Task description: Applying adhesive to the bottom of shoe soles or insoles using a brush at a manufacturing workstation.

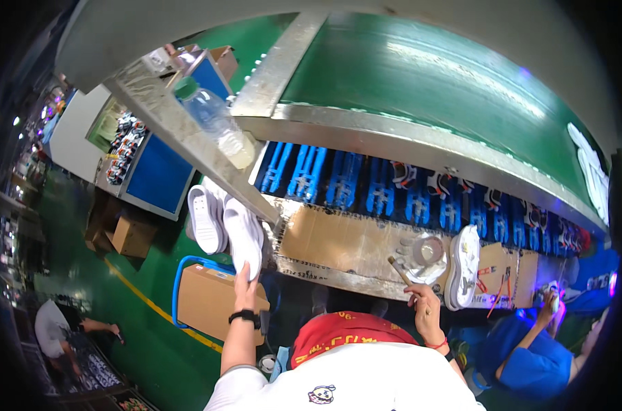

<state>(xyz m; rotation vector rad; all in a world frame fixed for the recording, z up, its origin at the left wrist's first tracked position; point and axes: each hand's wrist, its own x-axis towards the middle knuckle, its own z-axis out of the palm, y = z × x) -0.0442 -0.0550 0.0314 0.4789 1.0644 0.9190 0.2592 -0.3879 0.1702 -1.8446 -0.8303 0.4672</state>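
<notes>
Head view: left hand [244, 279] touches two white soles [223, 222] — right hand [424, 305] grips one brush [400, 271].

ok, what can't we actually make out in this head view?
- Left hand: fingers lie behind the white shoe, so its grip is unclear.
- Brush tip: too small and blurred against the glue dish.
- Co-worker's hand, lower right: what it holds is blurred by rim distortion.
- Bench below its near edge: blocked by the person's red apron.
</notes>
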